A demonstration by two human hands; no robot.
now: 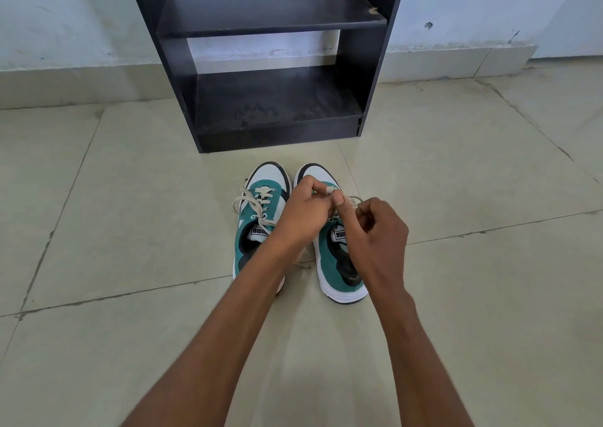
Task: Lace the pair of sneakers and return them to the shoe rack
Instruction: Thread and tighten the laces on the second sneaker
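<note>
Both hands, left hand [301, 211] and right hand [375, 227], pinch the lace [331, 190] over the right sneaker [339, 263]; eyelets hidden beneath fingers.

A home is suggested by a dark shoe rack [270, 64] set against a scuffed painted wall [65, 18] on a tiled floor [130, 230].

Pale tiled floor [130, 198] crossed by dark grout lines, meeting a scuffed white wall [65, 18] with a low skirting [456, 64] along its far edge.
</note>
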